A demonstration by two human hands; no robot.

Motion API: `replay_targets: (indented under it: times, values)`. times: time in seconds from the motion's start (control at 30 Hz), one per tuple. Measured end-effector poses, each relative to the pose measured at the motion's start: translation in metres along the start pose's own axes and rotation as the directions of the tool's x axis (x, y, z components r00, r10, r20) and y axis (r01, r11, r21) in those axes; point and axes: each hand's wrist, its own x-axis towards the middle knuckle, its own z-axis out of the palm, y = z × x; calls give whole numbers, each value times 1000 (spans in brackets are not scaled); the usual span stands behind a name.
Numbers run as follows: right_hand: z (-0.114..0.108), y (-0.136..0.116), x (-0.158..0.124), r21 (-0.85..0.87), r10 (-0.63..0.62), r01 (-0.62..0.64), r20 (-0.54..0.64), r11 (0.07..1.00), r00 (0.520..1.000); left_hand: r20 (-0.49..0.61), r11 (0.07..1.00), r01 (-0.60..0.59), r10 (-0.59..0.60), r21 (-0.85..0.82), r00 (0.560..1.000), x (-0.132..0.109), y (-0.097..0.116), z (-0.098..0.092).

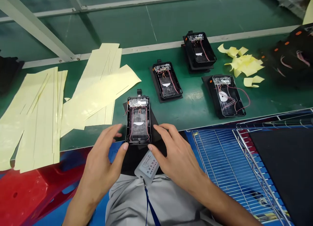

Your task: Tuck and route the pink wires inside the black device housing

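A black electronics housing [138, 123] lies at the table's near edge, its inside facing up. It shows a circuit board [139, 102] at the top, thin red and orange wires, and a white half-round label. To its left, my left hand [105, 157] has its fingers spread, the thumb tip close to the lower left corner. My right hand [174, 151] is opposite, fingers apart, with its thumb near the lower right corner. Neither hand is visibly gripping the housing; whether the thumbs touch it, I cannot tell. A dark flat sheet [154, 121] lies partly under the housing.
Similar housings [167, 80] [200, 50] [226, 95] sit farther back and right on the green table [193, 105]. Yellow sheets [97, 85] cover the left side; curled yellow scraps [244, 64] lie right. Below are a red stool [24, 193], a wire rack [220, 160] and a badge [148, 167].
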Motion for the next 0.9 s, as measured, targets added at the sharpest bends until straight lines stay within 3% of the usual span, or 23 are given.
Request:
replay_targets:
  times: [0.17, 0.3, 0.4, 0.57, 0.73, 0.9]
  values:
    - [5, 0, -7, 243, 89, -95, 36, 965, 995, 79, 991, 54, -45, -119, 996, -18, 1, 9]
    - [10, 4, -10, 398, 131, -117, -9, 910, 991, 120, 974, 128, -106, -187, 987, -26, 3, 8]
    - [9, 7, -12, 373, 169, -154, -7, 915, 986, 123, 967, 184, -164, -174, 979, -29, -2, 8]
    - [7, 9, -13, 346, 237, -289, 184, 893, 954, 180, 955, 256, -228, -151, 957, -30, -11, 15]
    - [15, 10, 0, 445, 265, -364, 270, 818, 926, 242, 853, 444, -386, -273, 890, -25, -12, 25]
    - [23, 9, 6, 526, 263, -400, 317, 751, 911, 361, 732, 497, -356, -467, 862, -19, -16, 33]
